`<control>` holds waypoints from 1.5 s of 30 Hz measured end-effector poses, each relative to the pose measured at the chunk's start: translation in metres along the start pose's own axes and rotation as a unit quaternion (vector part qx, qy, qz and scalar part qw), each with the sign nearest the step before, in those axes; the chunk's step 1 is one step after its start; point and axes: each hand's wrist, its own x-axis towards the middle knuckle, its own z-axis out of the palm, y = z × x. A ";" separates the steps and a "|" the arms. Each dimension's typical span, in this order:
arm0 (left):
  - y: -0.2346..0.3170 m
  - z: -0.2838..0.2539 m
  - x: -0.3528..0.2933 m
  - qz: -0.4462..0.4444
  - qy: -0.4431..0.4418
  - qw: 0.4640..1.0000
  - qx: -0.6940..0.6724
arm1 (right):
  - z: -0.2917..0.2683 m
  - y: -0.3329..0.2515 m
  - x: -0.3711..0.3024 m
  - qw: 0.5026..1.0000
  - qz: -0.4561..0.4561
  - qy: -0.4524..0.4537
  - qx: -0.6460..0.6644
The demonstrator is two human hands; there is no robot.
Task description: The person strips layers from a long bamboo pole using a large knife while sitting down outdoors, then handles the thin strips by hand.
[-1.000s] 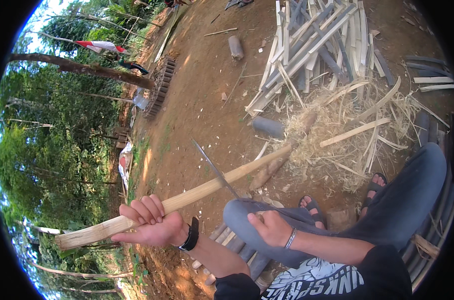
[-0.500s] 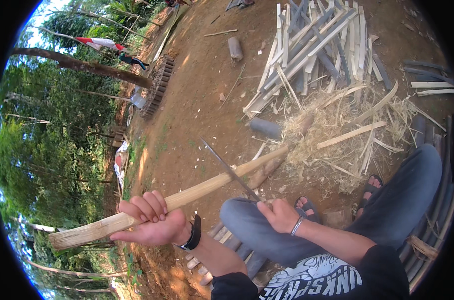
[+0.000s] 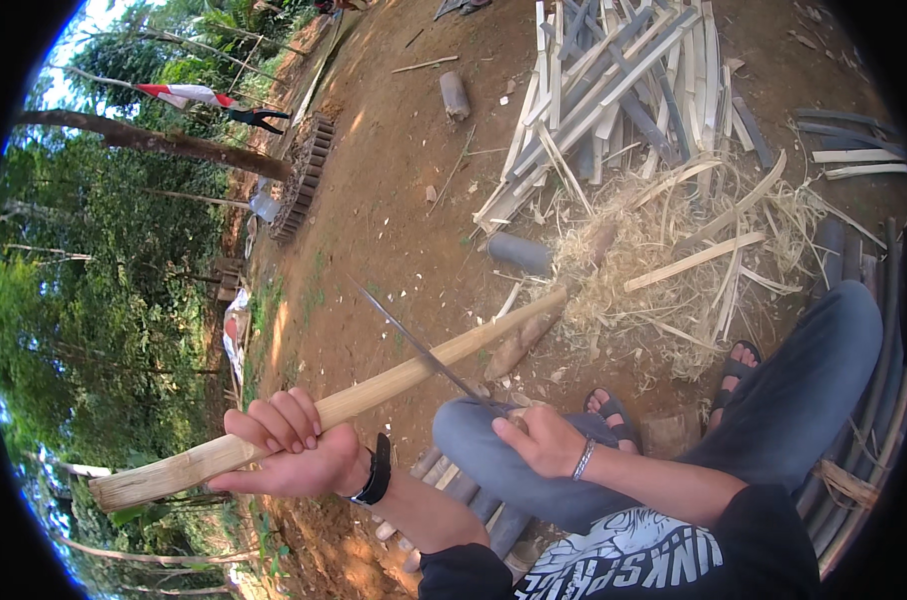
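Observation:
A long pale strip of split wood [image 3: 394, 382] slants from the lower left to the shavings ahead of me. My left hand [image 3: 299, 447] is wrapped round it near its thick near end. Its far end reaches a short log [image 3: 522, 345] on the ground, by the shavings. In my right hand [image 3: 546, 444], closed round the handle, is a long knife [image 3: 402, 331] with a dark, narrow blade. The blade crosses the strip past its middle, its tip pointing up and left; whether the edge touches the wood I cannot tell. My fingers partly hide the handle.
Curly shavings [image 3: 694, 255] lie before my feet, with a big pile of split slats [image 3: 624, 95] behind them. A grey round log [image 3: 519, 254] and a stubby one [image 3: 454, 95] rest on the dirt. Dark poles [image 3: 879, 390] line my right; short logs [image 3: 462, 487] lie beside my left leg.
My right hand and the knife have shifted left and slightly down, bringing the blade nearer my left hand along the strip. My left hand keeps its grip; the whole view has shifted slightly.

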 end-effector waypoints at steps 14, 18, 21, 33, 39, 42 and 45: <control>0.002 -0.001 -0.003 0.002 -0.070 0.997 -0.035 | 0.000 0.077 0.016 0.994 0.096 0.031 0.045; 0.002 -0.007 -0.002 0.003 -0.119 0.991 -0.068 | -0.008 0.078 0.019 0.928 0.290 0.046 0.227; -0.004 -0.014 0.004 0.000 -0.132 0.986 -0.103 | 0.009 0.050 0.010 0.985 0.093 0.011 0.147; -0.008 -0.024 0.010 -0.007 -0.180 0.972 -0.153 | 0.003 0.062 0.015 0.978 0.125 -0.009 0.166; -0.004 -0.040 0.016 -0.034 -0.158 0.980 -0.117 | -0.008 0.075 0.037 0.999 0.049 0.001 -0.008; -0.008 -0.063 0.026 -0.024 -0.096 0.993 -0.067 | 0.011 0.092 0.063 0.999 0.010 0.025 -0.047; -0.010 -0.080 0.036 -0.030 -0.121 0.990 -0.071 | 0.027 0.067 0.056 0.997 0.067 -0.025 0.002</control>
